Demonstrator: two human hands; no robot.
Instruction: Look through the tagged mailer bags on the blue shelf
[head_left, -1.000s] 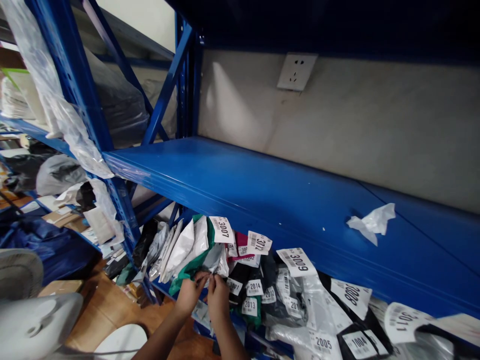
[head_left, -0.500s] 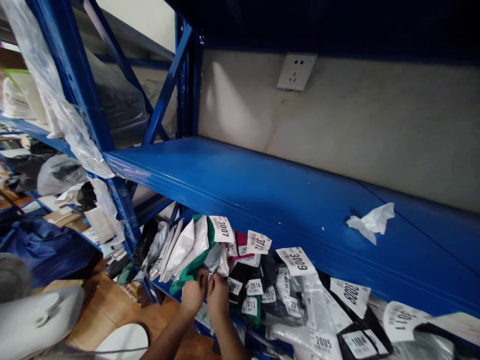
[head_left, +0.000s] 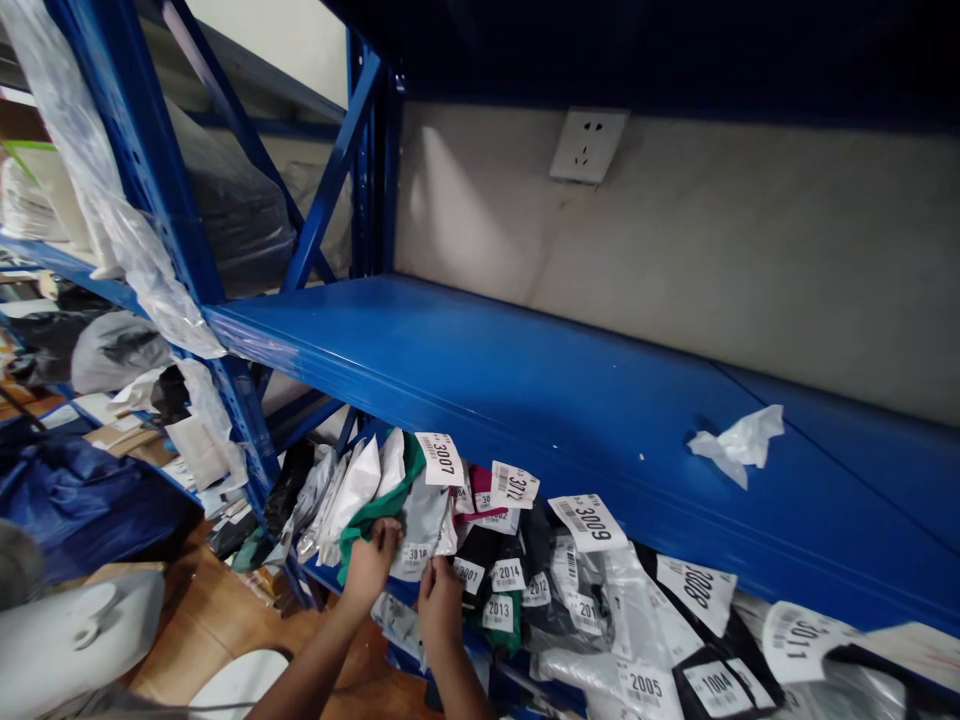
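We saw dim, uneven light: the upper shelf's underside (head_left: 675, 50) sank nearly to black, while a pale wedge of light (head_left: 446, 190) brightened the wall (head_left: 712, 240). We noticed soft sheen on the blue shelf (head_left: 420, 320) and a shadow beside the white scrap (head_left: 742, 440). We read large labels (head_left: 589, 522) easily; the grey bag's (head_left: 424, 510) small label (head_left: 416, 553) looked softer. Wide-angle stretching tilted the left upright (head_left: 142, 150), and the lower-left corner blurred.

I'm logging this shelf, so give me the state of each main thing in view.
Left hand, fingers bent, at the green packet, grip unclear
Right hand, fingers bent, by the grey packet, grip unclear
Green packet, crumpled
Grey packet, label facing out
White packets, leaning
Wall socket, nothing plugged in
White scrap, crumpled, on the blue shelf
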